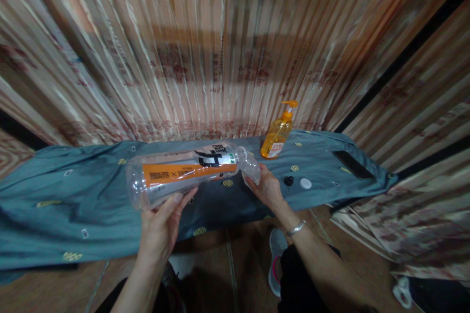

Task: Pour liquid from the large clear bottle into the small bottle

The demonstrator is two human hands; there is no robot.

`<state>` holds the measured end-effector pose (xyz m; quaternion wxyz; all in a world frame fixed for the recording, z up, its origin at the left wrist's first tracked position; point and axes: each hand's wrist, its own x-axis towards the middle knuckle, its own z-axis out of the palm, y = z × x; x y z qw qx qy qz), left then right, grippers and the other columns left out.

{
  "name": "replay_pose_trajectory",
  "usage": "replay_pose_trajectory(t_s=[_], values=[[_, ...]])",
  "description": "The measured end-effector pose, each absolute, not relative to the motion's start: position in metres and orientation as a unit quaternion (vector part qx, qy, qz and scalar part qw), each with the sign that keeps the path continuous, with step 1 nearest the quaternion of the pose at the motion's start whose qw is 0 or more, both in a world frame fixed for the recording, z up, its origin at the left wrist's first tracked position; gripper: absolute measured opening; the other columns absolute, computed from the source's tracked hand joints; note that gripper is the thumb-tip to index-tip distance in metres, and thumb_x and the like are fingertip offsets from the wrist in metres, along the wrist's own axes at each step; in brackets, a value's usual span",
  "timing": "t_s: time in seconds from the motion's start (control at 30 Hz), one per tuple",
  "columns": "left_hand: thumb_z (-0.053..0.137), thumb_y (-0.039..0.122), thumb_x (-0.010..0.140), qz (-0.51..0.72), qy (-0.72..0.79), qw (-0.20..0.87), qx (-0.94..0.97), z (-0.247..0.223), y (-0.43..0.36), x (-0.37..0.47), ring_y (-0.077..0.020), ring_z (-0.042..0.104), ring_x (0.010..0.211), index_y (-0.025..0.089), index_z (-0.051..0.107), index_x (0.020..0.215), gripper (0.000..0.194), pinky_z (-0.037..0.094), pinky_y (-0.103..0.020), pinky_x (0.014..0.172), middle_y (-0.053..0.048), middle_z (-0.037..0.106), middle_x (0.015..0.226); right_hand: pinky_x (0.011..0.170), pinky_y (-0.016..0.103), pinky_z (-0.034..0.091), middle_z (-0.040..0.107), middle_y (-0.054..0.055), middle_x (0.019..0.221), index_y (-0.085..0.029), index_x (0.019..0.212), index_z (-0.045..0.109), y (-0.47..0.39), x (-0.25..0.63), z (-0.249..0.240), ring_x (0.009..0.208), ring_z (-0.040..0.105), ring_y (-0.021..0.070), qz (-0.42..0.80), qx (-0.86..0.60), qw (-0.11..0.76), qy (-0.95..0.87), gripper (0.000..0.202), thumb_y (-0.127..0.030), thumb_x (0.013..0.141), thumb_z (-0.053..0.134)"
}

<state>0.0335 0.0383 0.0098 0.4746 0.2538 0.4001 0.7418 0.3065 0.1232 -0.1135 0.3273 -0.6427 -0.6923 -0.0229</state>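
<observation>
My left hand [163, 220] is closed around the underside of a large clear plastic bottle [187, 172] with an orange and white label. The bottle lies almost level in the air, its mouth pointing right. At that mouth is a small clear plastic piece [251, 168], pinched in my right hand [270, 188]; its exact kind is hard to make out. The two meet or nearly touch at the neck. Behind my right hand stands an orange pump bottle [276, 139], partly filled with amber liquid. To the right lie a small black cap [289, 180] and a white round cap [305, 183].
A teal patterned cloth [106, 230] covers the narrow table. On its right end rests a dark phone [353, 164]. Pleated patterned curtains [205, 58] hang close behind and to the sides. Dark poles run along the right. Below are a tiled floor and a grey shoe [276, 259].
</observation>
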Motion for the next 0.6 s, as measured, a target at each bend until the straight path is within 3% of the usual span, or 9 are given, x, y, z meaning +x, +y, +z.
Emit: replay_pose_trajectory(t_s=[0.6], values=[[0.110,0.040,0.043,0.738,0.403,0.477,0.257,0.0142,0.0372,0.0343,-0.0273,0.080,0.091,0.033,0.080,0.111,0.075,0.067,-0.058,0.096,0.003,0.083,0.091,0.082,0.035,0.058,0.080,0.016,0.104,-0.013,0.130,0.058,0.1243,0.3067,-0.1149,0.093,0.077,0.0279,-0.027,-0.639,0.333,-0.693,0.049,-0.046,0.094,0.063]])
